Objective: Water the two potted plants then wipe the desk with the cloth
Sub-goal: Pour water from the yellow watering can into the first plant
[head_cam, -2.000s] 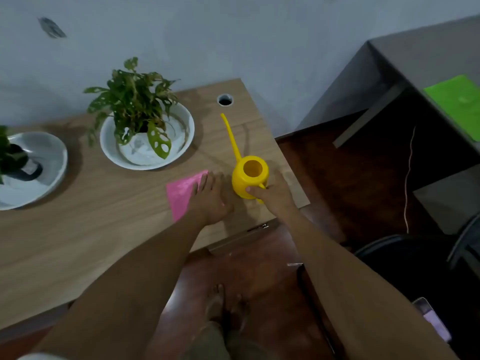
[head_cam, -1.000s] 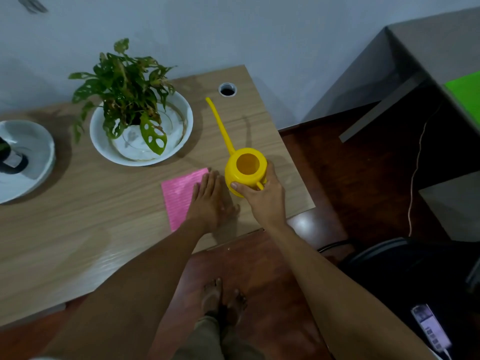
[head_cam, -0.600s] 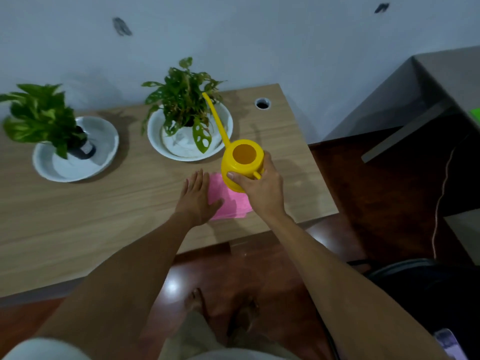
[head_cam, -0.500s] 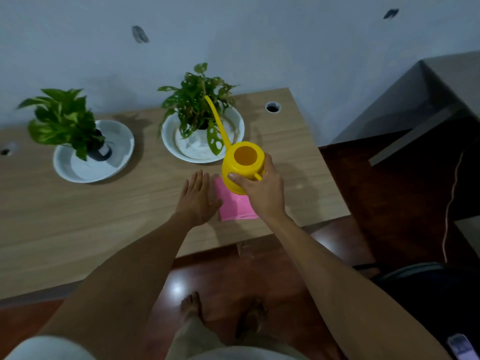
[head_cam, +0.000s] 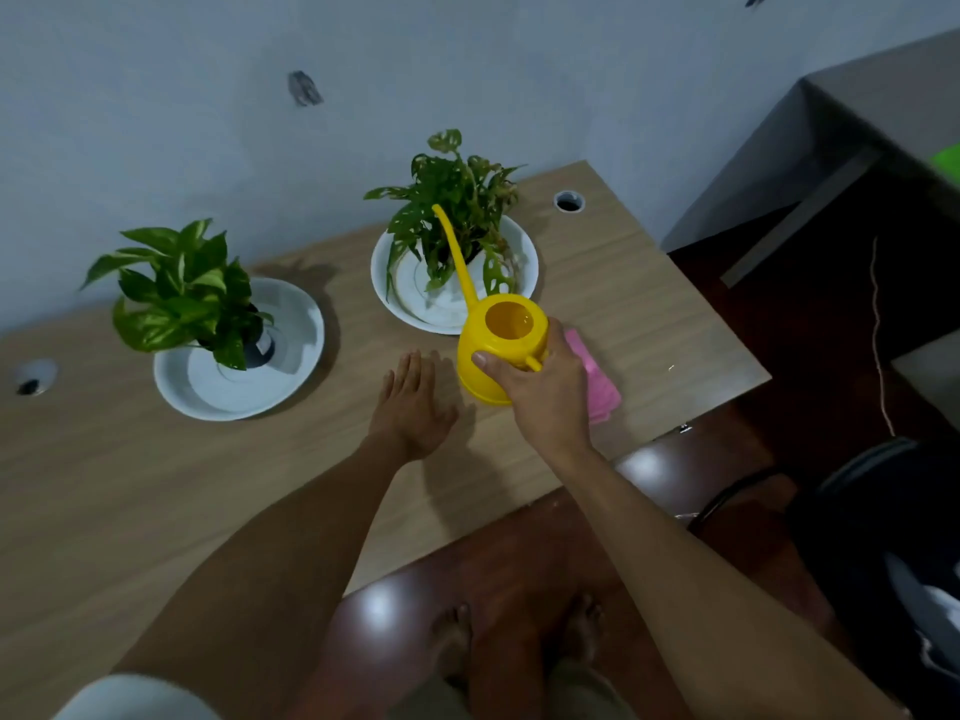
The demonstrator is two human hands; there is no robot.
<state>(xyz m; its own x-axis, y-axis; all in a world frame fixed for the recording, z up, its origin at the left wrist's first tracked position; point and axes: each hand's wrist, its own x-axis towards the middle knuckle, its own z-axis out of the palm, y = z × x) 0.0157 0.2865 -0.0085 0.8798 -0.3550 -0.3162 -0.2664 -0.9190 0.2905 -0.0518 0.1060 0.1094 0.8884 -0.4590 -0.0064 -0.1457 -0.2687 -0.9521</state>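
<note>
My right hand (head_cam: 545, 392) grips the handle of a yellow watering can (head_cam: 501, 340), lifted above the wooden desk (head_cam: 156, 485). Its long thin spout points up over the right potted plant (head_cam: 457, 210), whose holed green leaves rise from a white saucer (head_cam: 514, 246). The left potted plant (head_cam: 182, 298) stands in a dark pot on another white saucer (head_cam: 296, 330). A pink cloth (head_cam: 597, 381) lies on the desk, partly hidden behind my right hand. My left hand (head_cam: 413, 407) lies flat on the desk with straight fingers, just left of the can.
Two cable holes sit in the desk, one at the far right (head_cam: 569, 201) and one at the far left (head_cam: 34, 376). A grey desk (head_cam: 857, 96) stands to the right. A dark chair (head_cam: 857, 511) is near the desk's right corner. My bare feet show on the brown floor.
My right hand has lifted the watering can off the desk and carried it toward the right plant. My left hand has slid off the pink cloth to the left.
</note>
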